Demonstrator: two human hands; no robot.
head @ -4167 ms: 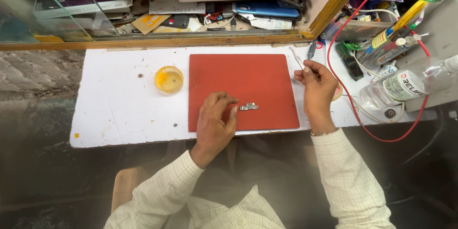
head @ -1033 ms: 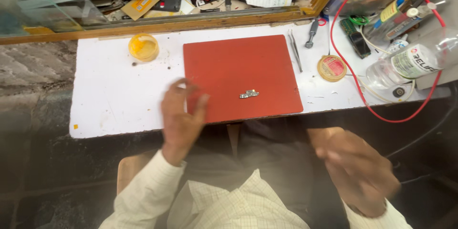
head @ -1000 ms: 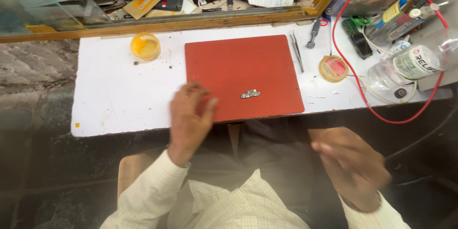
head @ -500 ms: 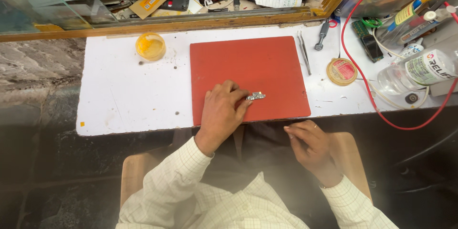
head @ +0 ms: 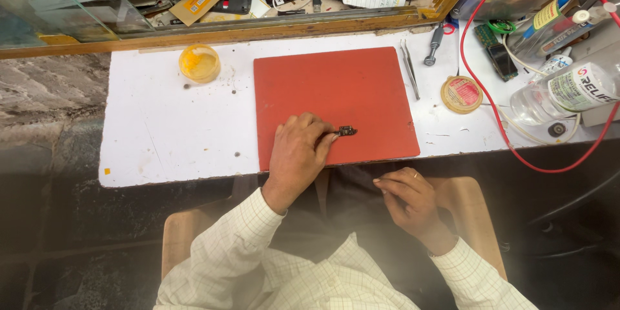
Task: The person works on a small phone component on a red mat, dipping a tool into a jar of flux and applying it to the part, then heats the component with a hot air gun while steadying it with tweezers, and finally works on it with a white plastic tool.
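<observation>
Centre of frame, on red mat (head: 336, 90): small dark circuit part (head: 347, 131), left hand (head: 298, 155) fingertips pinning its end, not lifted. Looks light, thin, fragile; grip by edges. Right hand (head: 407, 197) lower right, loosely curled, empty, off surface (head: 161, 129).

A clear plastic bottle (head: 562, 93) with a white label (head: 584, 85) lies on its side at the tabletop's right edge. A round yellow tin (head: 462, 94) bearing a pink label sits beside the tweezers (head: 409, 68).
</observation>
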